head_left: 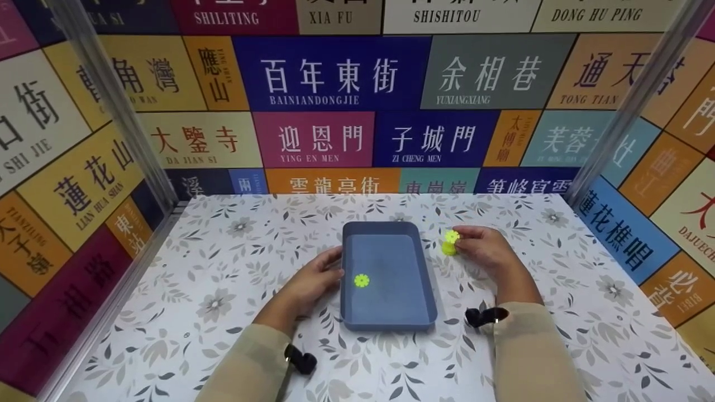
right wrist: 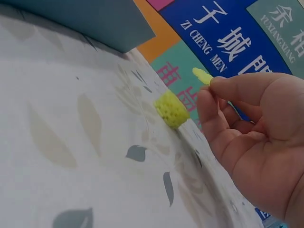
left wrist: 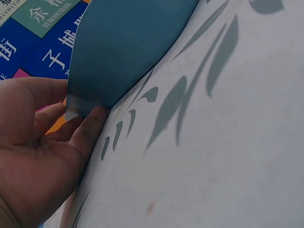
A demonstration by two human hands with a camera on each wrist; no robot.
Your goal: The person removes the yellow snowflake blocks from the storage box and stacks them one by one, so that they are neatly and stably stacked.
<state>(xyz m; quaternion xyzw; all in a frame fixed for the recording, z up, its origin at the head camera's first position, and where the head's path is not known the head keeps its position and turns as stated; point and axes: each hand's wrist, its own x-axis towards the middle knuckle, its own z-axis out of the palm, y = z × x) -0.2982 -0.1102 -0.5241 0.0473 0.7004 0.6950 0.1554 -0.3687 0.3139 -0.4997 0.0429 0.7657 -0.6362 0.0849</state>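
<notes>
Between thumb and fingertips, my right hand (head_left: 485, 245) pinches a thin neon-yellow flower-shaped disc (head_left: 452, 237), seen nearly edge-on in the right wrist view. Just below it on the table stands a short yellow stack (right wrist: 171, 110) with a notched, bumpy side, apart from the fingers in that view. A second flower-shaped disc (head_left: 362, 280) lies flat in the left part of the blue-grey rectangular tray (head_left: 388, 325). My left hand (head_left: 314, 279) rests at the tray's left side, thumb and fingers against its outer wall (left wrist: 128, 42).
The table (head_left: 212, 340) has a white cloth with grey leaves and flowers. Panels with street names (head_left: 335, 72) stand behind and on both sides, with metal posts (head_left: 625, 100) at the corners. Each wrist wears a black band device (head_left: 481, 316).
</notes>
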